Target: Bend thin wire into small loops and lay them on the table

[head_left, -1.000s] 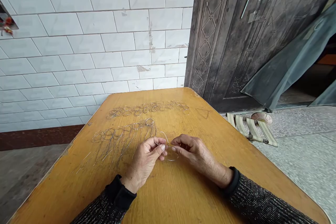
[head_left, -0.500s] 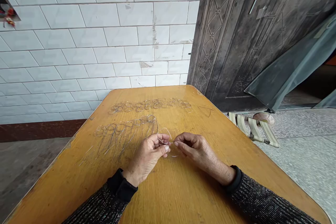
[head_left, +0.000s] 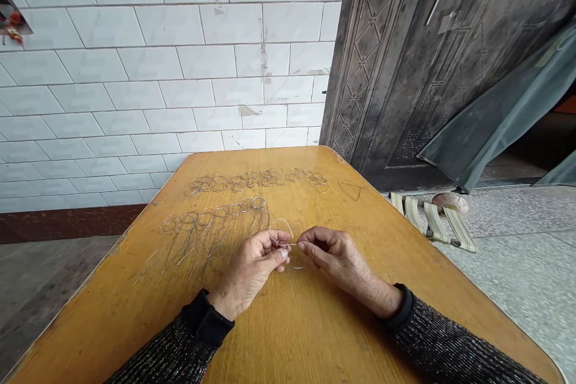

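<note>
A thin, shiny wire with curved loops runs between my two hands above the table. My left hand is closed, pinching the wire between thumb and fingers. Just to its right, my right hand grips the same wire between thumb and forefinger. Part of the wire's bend is hidden behind the left fingers. Looped wires with long straight tails lie in a row left of and beyond my left hand. Farther back is another row of wire loops bent into flower-like shapes.
The yellow wooden table reaches a white tiled wall. A bent wire piece lies near its far right side. A dark carved door and grey curtain stand at right. A striped strap seat is on the floor.
Almost nothing differs. Both hands keep their pinch on the wire, and the view has shifted very slightly.
</note>
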### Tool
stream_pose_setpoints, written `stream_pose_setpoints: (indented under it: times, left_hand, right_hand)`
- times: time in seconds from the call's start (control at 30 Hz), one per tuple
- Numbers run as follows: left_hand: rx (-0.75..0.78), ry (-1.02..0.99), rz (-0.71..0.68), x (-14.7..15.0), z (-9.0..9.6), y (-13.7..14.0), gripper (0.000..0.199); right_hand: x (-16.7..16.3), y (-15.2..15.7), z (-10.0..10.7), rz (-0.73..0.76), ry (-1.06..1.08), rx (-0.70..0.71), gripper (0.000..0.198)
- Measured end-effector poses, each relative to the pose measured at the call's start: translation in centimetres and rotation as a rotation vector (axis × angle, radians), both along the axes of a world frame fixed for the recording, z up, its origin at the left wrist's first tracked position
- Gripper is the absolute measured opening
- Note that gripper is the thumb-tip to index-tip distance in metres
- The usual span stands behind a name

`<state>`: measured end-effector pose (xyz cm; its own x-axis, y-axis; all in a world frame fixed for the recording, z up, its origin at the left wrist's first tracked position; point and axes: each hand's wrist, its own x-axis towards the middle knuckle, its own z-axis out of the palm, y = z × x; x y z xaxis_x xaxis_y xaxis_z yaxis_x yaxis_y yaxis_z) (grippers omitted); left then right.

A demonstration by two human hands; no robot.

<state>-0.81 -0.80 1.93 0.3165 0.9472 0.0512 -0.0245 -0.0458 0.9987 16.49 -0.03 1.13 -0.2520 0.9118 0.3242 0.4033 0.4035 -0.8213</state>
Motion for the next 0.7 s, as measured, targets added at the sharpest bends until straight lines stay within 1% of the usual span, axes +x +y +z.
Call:
stream_pose_setpoints:
  times: [0.13,0.3,0.7]
  left_hand:
    - [-0.002,-0.001,-0.016,-0.10,-0.22,0.06,0.022]
    - [-0.022,-0.026,-0.010,0.00,-0.36,0.15,0.020]
    - [-0.028,-0.012,-0.006,0.13,0.18,-0.17,0.019]
  right_hand:
    - [0.08,0.07,-0.15,-0.006,-0.030,0.029,0.016]
    - [0.01,-0.09,-0.14,-0.011,-0.027,0.024,0.016]
    - [-0.08,-0.10,0.14,-0.009,-0.023,0.019,0.018]
